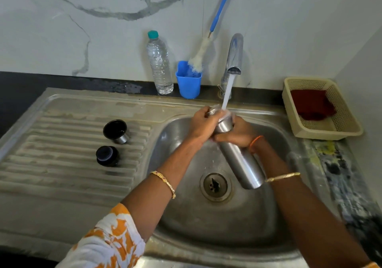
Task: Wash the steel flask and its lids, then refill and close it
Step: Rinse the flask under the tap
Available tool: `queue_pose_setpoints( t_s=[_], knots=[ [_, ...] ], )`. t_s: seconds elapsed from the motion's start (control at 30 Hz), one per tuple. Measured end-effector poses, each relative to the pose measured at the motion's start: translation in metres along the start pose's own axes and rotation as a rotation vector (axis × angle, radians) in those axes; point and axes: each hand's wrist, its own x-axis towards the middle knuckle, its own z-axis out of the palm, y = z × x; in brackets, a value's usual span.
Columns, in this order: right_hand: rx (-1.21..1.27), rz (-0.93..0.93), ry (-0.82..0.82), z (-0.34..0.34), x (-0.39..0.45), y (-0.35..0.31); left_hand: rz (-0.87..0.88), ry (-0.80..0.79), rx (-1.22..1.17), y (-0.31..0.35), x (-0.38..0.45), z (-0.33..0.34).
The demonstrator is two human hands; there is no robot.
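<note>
Two lids (111,141) left of sink (275,222)

flask (239,160) over sink (186,222) | lids (115,131) on drainboard (51,164), left | basket (351,131) right

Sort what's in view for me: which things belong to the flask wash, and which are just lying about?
In the job:
steel flask, held by both hands under the tap
cup lid on the drainboard
inner stopper on the drainboard

Lying about:
plastic water bottle
blue cup with bottle brush
basket with red cloth
</note>
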Motion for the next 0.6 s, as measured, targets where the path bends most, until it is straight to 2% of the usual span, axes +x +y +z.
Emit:
queue_pose_setpoints(
  t_s=[0.07, 0.1, 0.17, 0.2, 0.27, 0.37, 0.47, 0.53, 0.6],
  knots=[
    [-0.247, 0.010, 0.336, 0.027, -0.008, 0.000, -0.015, 0.138, -0.159, -0.001, 0.000, 0.014],
    [-0.334, 0.007, 0.468, 0.041, -0.014, -0.001, -0.011, 0.180, -0.165, 0.002, 0.001, 0.019],
    [-0.312, 0.003, 0.602, 0.054, -0.021, 0.001, -0.031, 0.156, -0.164, 0.007, 0.006, 0.024],
    [-0.299, -0.020, 0.612, 0.054, -0.022, 0.002, -0.067, 0.120, -0.193, 0.010, 0.006, 0.023],
    [-0.275, -0.046, 0.503, 0.046, -0.019, 0.007, -0.109, 0.037, -0.228, 0.015, 0.008, 0.016],
    [0.071, -0.004, 0.150, 0.025, -0.012, 0.013, -0.021, -0.157, -0.177, 0.014, 0.014, 0.004],
    [0.234, 0.023, -0.100, 0.007, -0.004, 0.024, 0.000, -0.334, -0.343, 0.009, 0.017, -0.002],
    [0.218, 0.044, -0.096, 0.008, -0.003, 0.022, -0.023, -0.325, -0.389, 0.007, 0.018, 0.000],
    [0.139, 0.087, 0.178, 0.027, -0.002, 0.020, -0.060, -0.116, -0.263, 0.011, 0.018, 0.010]
  ],
)
